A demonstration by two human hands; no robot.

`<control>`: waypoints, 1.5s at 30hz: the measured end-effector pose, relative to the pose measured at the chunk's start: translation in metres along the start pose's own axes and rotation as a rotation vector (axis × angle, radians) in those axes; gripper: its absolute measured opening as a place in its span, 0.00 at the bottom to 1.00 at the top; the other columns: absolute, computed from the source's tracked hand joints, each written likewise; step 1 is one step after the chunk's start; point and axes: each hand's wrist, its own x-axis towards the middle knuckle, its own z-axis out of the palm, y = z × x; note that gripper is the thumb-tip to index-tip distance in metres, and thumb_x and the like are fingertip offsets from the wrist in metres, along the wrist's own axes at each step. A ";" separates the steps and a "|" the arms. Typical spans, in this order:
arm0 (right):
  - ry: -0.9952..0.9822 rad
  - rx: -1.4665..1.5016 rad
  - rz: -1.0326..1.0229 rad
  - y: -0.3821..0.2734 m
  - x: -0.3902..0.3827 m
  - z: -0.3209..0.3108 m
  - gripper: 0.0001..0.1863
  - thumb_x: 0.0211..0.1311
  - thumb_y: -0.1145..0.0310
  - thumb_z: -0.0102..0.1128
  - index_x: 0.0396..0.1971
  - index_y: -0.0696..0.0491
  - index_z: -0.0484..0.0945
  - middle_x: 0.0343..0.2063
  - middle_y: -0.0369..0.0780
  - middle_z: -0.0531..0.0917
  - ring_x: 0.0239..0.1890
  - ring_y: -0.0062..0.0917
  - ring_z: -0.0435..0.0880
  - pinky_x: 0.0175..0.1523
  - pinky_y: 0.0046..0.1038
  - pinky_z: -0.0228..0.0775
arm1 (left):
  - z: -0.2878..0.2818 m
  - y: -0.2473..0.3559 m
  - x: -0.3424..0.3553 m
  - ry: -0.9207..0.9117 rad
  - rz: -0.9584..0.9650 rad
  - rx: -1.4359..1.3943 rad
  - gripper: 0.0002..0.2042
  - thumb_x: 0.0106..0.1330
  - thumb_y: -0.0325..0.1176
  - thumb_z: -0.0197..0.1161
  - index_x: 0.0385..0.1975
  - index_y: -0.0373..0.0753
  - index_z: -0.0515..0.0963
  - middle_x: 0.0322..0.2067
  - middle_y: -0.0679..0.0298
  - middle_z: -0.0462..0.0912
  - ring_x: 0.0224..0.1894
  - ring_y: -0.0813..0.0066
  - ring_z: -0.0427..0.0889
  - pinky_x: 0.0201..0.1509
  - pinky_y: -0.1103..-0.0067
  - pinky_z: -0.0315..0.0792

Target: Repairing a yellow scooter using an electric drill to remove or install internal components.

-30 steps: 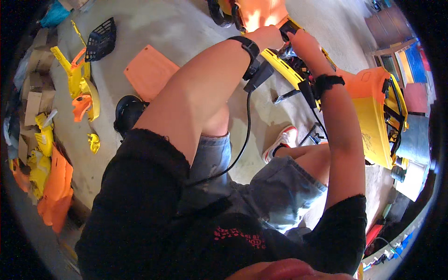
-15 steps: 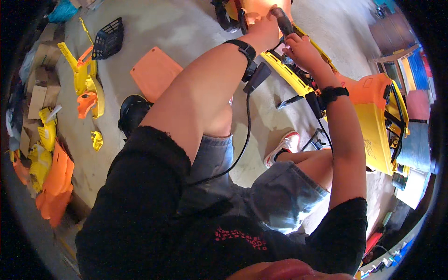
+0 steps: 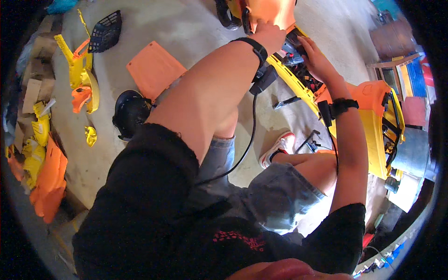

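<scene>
Where left hand (image 3: 269, 37) and right hand (image 3: 321, 63) reach, orange-yellow vehicle (image 3: 291, 82), dark innards (image 3: 304, 73) bared, can't tell either grip's state

Glossy, smooth plastic is seen on the orange fairing (image 3: 273, 13) at twelve o'clock and the yellow side strip (image 3: 293, 84) at one. Duller plastic is shown by the orange panel (image 3: 154, 67) and black lattice basket (image 3: 105, 31) toward half past ten. Matt cloth is presented by the black shirt (image 3: 135, 200) at eight, faded denim by the shorts (image 3: 280, 191) toward half past four.
</scene>
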 end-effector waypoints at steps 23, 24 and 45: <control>-0.158 -0.251 0.443 -0.021 0.072 0.005 0.21 0.61 0.58 0.52 0.41 0.64 0.68 0.36 0.56 0.80 0.43 0.50 0.78 0.49 0.44 0.70 | -0.026 0.014 -0.006 -0.079 -0.171 -0.260 0.14 0.55 0.36 0.63 0.40 0.41 0.82 0.39 0.59 0.84 0.42 0.62 0.83 0.40 0.68 0.77; -0.233 -0.304 0.427 -0.015 0.070 0.003 0.21 0.61 0.60 0.51 0.40 0.65 0.68 0.37 0.57 0.79 0.44 0.51 0.78 0.49 0.43 0.70 | -0.027 0.013 -0.006 -0.077 -0.171 -0.264 0.14 0.55 0.36 0.63 0.40 0.41 0.82 0.39 0.59 0.84 0.42 0.62 0.83 0.40 0.68 0.77; -0.082 -0.238 0.189 0.032 0.050 0.011 0.22 0.61 0.57 0.51 0.52 0.52 0.67 0.49 0.46 0.75 0.48 0.49 0.75 0.54 0.43 0.67 | -0.030 -0.007 -0.015 -0.227 -0.123 -0.236 0.14 0.57 0.30 0.56 0.41 0.38 0.81 0.42 0.53 0.82 0.45 0.55 0.82 0.45 0.62 0.75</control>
